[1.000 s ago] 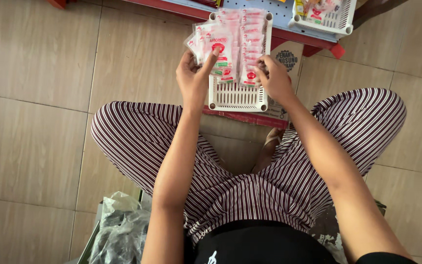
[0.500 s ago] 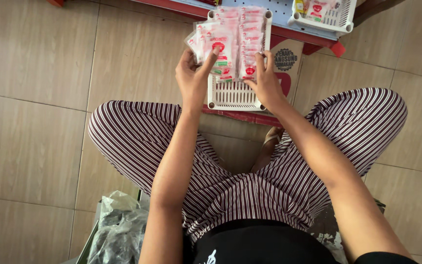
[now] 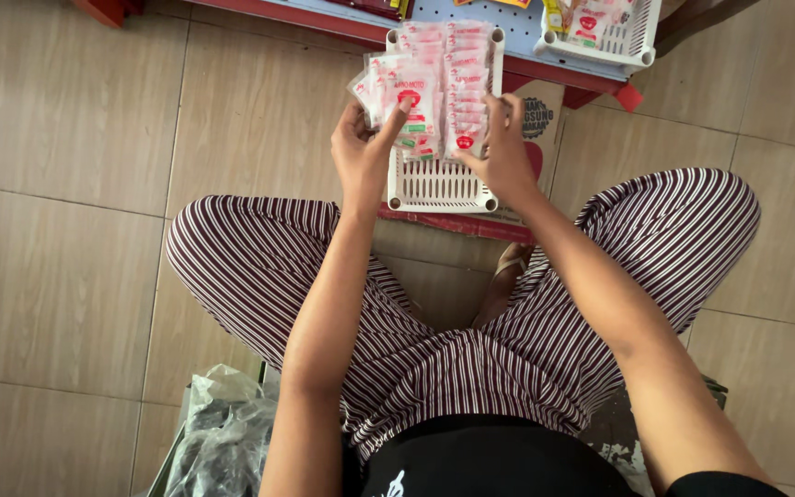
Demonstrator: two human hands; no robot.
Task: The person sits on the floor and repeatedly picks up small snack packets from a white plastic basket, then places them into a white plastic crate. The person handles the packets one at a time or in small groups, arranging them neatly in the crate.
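The left hand [image 3: 365,152] pinches a fanned sachet stack [image 3: 402,97]; the right hand [image 3: 501,152] grips the basket row [image 3: 466,92]; light, slippery packets seem best gripped across their flat faces.

We see glossy pink-and-white plastic sachets [image 3: 409,97] in left hand [image 3: 361,156], film shiny. White slotted plastic basket [image 3: 439,184], smooth, matt. Beige floor tiles [image 3: 57,184] smooth, faint sheen. Maroon-and-white striped cloth trousers [image 3: 259,267], soft, matt. Crinkled clear plastic bag [image 3: 223,442], glossy. Brown cardboard sheet [image 3: 540,124] under basket, matt.
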